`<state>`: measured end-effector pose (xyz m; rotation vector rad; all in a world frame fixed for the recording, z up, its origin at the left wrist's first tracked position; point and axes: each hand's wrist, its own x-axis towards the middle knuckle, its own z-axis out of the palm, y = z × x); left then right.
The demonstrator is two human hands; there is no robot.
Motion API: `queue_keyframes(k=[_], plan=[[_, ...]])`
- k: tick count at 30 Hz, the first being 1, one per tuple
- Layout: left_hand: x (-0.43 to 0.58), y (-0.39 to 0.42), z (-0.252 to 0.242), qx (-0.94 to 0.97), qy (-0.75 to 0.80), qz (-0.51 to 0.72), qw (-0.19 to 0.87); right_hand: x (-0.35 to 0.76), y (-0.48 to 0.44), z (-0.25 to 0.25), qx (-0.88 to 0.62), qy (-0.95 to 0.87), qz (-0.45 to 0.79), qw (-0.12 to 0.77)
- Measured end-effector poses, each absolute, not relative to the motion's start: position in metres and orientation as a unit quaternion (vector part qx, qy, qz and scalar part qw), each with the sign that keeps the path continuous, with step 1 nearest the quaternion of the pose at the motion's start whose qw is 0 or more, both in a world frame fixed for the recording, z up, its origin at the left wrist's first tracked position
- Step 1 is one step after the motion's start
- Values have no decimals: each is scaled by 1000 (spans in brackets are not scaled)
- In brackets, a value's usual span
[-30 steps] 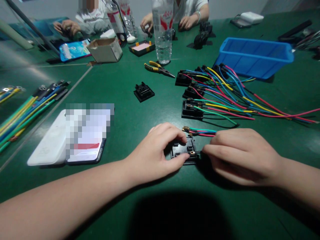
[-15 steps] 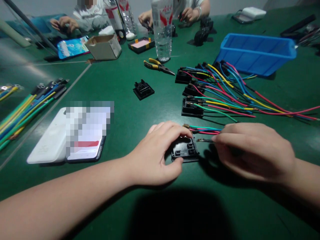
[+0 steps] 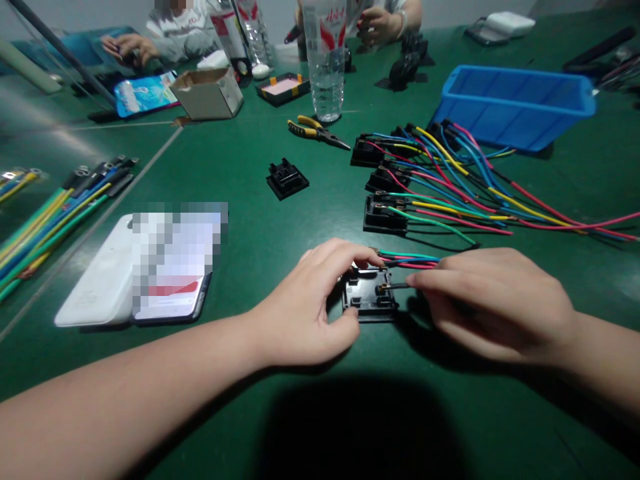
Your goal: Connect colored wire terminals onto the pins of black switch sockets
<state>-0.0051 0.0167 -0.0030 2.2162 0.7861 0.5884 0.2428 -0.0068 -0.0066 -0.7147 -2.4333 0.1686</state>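
A small black plastic housing point(image 3: 364, 293) lies flat on the green table with its inner side up. My left hand point(image 3: 310, 317) grips it from the left, thumb at the near edge and fingers at the far edge. In my right hand point(image 3: 505, 303) a thin dark wire point(image 3: 399, 286) is pinched between thumb and forefinger. Its metal terminal point(image 3: 383, 289) is at the small slots on the housing's right side; I cannot tell whether it is seated. Just behind lie loose coloured wires point(image 3: 413, 258), partly hidden by my right hand.
Several wired black housings point(image 3: 385, 217) lie behind my hands, near a blue bin point(image 3: 510, 110). Pliers point(image 3: 320, 133), another black housing point(image 3: 287, 179) and a water bottle point(image 3: 325, 73) stand farther back. Phones point(image 3: 95, 280) and wire bundles point(image 3: 65, 213) are left. Co-workers' hands point(image 3: 383, 27) are opposite.
My right hand has moved slightly left, bringing the wire's terminal from beside the housing to over its right-hand slots. My left hand stays around the housing.
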Motion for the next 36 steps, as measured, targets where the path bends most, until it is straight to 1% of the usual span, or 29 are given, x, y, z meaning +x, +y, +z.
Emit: queue_keyframes(k=[5, 11, 15, 22, 30, 36], plan=[[-6, 18, -4, 848, 300, 244, 363, 241, -6, -5, -271, -921, 59, 275], [-6, 17, -4, 846, 299, 253, 362, 240, -7, -5, -272, -920, 46, 278], [-5, 18, -4, 846, 299, 253, 362, 240, -6, -3, -276, -925, 51, 257], [-5, 18, -3, 843, 301, 257, 364, 240, -6, -2, -276, -923, 60, 261], [-4, 18, -1, 848, 302, 249, 357, 239, -5, -3, -274, -924, 24, 265], [-4, 18, 0, 850, 305, 240, 354, 239, -5, -1, -270, -925, 25, 265]])
